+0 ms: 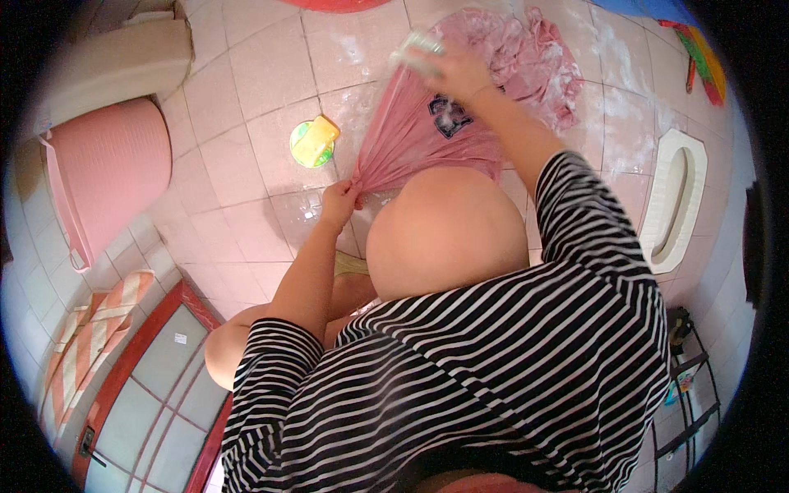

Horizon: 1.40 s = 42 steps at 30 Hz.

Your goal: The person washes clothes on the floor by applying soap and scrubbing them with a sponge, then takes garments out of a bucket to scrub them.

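A wet pink garment (pixel 425 148) with a dark printed patch and white suds lies spread over the tiled floor. At its near left corner my left hand (pixel 341 202) pinches the cloth and pulls it taut into folds. Higher up, my right hand (pixel 453 68) is closed around a pale scrubbing brush (pixel 419 49), blurred, at the garment's upper left edge; its bristles are hidden. Left of the cloth, a yellow soap bar (pixel 316 138) rests on a green and white round dish (pixel 297 148). My bare knee stands just below the garment.
A pink tub (pixel 117 172) lies at the left, near a striped towel (pixel 92 345) and a red-framed glass door (pixel 154 394). A white squat toilet (pixel 675 200) is set at the right. Suds streak the floor tiles (pixel 622 117). Part of a red object (pixel 339 4) shows at the top.
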Motion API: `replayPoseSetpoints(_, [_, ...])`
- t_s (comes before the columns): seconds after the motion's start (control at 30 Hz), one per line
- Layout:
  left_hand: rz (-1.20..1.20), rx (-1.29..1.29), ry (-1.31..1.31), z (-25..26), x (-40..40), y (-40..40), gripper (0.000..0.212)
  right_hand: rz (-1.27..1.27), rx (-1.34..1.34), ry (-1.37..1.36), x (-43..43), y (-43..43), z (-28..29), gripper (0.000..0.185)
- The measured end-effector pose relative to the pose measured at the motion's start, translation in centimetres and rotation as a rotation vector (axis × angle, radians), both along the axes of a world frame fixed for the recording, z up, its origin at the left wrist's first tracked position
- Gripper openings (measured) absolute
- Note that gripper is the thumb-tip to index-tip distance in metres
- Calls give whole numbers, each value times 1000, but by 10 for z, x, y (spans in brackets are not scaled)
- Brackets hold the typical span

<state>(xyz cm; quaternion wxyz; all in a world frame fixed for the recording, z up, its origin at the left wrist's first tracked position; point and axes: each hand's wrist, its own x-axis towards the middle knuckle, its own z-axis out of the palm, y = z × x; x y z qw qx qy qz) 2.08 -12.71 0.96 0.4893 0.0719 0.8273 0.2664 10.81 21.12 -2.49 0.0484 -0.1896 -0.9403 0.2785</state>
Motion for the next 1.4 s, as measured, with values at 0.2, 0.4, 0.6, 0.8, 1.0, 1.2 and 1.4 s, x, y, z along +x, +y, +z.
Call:
replayPoseSetpoints(0.2, [-152,-56,147,4,-4,25,24,-224,123,260,-17,-58,-20,50])
replayPoseSetpoints(0.4, [-255,64,251,-11,-6,-9,23,291,-153,255,3,-117,-49,49])
replayPoseSetpoints(0.6, [-45,96,81,3,-3,6,23,-319,140,-75,-9,21,-8,48])
replayPoseSetpoints(0.8, [-187,28,115,-2,-1,-1,24,-44,14,377,-4,-120,-29,40])
replayPoseSetpoints(1.0, [-246,53,157,2,-2,-36,29,-107,89,-2,-7,-4,-6,43])
replayPoseSetpoints(1.2, [-214,47,196,-32,-12,-31,29,-145,23,124,-19,-82,2,49])
replayPoseSetpoints(1.4, [-205,69,153,-20,-11,-38,27,301,63,319,6,-103,-36,49])
